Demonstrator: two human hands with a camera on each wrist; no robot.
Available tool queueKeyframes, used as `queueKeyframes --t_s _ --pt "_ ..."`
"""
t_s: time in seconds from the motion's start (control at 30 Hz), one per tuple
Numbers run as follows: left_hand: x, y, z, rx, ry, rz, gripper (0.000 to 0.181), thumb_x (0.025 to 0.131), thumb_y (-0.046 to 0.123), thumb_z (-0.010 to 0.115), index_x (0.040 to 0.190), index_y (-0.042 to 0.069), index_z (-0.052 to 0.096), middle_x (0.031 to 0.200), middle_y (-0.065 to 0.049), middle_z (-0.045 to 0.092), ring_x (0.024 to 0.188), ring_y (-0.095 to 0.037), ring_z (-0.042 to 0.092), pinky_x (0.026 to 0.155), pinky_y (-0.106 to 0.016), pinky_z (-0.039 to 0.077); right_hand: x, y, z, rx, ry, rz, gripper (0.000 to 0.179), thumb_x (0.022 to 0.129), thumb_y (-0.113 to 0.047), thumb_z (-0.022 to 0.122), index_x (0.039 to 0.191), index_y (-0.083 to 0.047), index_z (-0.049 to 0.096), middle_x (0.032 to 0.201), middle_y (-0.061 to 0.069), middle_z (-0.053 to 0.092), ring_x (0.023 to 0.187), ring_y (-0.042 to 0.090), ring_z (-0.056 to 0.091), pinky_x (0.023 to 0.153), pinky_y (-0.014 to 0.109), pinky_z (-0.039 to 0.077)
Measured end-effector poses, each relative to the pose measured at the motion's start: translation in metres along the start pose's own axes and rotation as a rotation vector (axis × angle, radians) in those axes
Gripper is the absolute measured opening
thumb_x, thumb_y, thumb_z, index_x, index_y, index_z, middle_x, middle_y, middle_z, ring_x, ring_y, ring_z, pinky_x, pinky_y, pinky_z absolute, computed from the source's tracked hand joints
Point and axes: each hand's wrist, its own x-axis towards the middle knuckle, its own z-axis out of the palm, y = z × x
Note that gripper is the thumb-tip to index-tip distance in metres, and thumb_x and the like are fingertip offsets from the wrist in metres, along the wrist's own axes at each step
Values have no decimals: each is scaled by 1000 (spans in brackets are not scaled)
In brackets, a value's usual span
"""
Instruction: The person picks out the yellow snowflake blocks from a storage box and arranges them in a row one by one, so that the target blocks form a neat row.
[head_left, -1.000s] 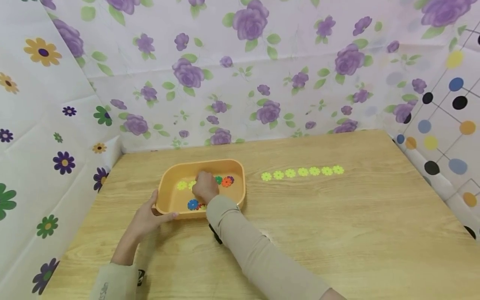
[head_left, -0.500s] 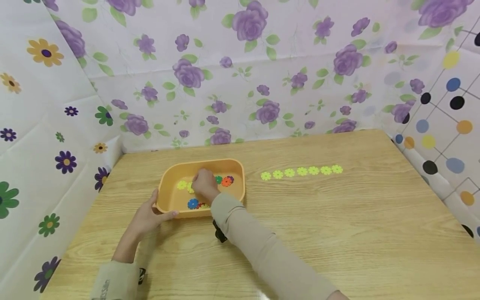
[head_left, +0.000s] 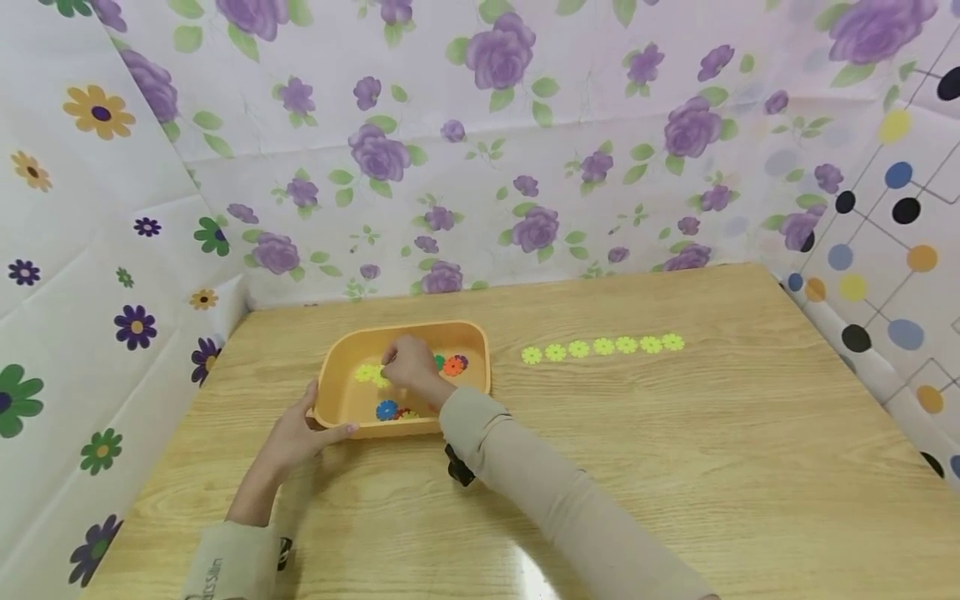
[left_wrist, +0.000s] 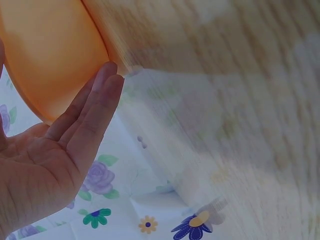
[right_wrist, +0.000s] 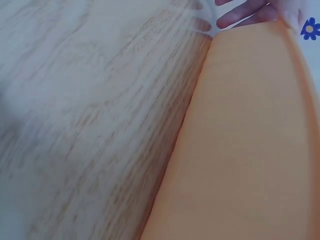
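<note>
An orange-yellow plastic basin [head_left: 348,421] sits on the table's left half. My left hand [head_left: 292,437] holds its near left corner, thumb along the front rim; in the left wrist view the fingers [left_wrist: 95,107] lie along the outer wall. Inside, my right hand [head_left: 411,365] has its fingers curled down, the tips pinching at the edge of a yellow snowflake disc [head_left: 381,381]. Another yellow snowflake disc [head_left: 363,373] lies just left of it. A blue disc [head_left: 386,409] lies near the front wall, an orange disc [head_left: 453,365] toward the right. The right wrist view hides the right fingers.
Several yellow discs [head_left: 578,349] form a straight row on the wooden table [head_left: 675,467], right of the basin. A flowered cloth [head_left: 450,167] rises behind the table's back edge, with patterned cloths at both sides. The right forearm [head_left: 555,492] crosses over the basin's front rim.
My right wrist and forearm have swung a little to the right, baring more of the curled fingertips. The nearer yellow disc has shifted slightly toward the front left. My left hand stays on the basin.
</note>
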Motion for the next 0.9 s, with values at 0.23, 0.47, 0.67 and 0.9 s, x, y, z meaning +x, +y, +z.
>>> queueKeyframes --t_s 0.23,0.47,0.67,0.9 --pt "0 -2 1 11 1 4 107 79 41 69 143 -2 -5 142 -32 19 109 -36 50 84 -40 44 -6 1 -7 56 -30 -41 9 81 -7 67 89 -5 68 77 1 63 55 10 57 49 21 45" --pt "0 -3 1 9 1 8 108 78 43 69 144 -2 -4 140 -32 25 111 -38 49 87 -45 41 -9 5 -17 125 -57 -60 10 81 -6 67 91 -3 69 80 2 63 55 14 60 51 22 46" --pt "0 -1 1 5 -7 12 106 80 41 68 143 -3 -5 141 -33 21 111 -39 49 87 -45 41 -12 4 -30 148 -70 -82 11 80 -7 67 91 -2 69 78 3 64 57 19 62 52 23 47" --pt "-1 -2 0 -4 -5 17 107 79 41 69 143 -3 -4 143 -31 17 111 -39 49 87 -44 42 -16 6 -41 213 -114 -85 10 82 -5 65 91 -2 68 74 4 63 65 28 63 59 29 50"
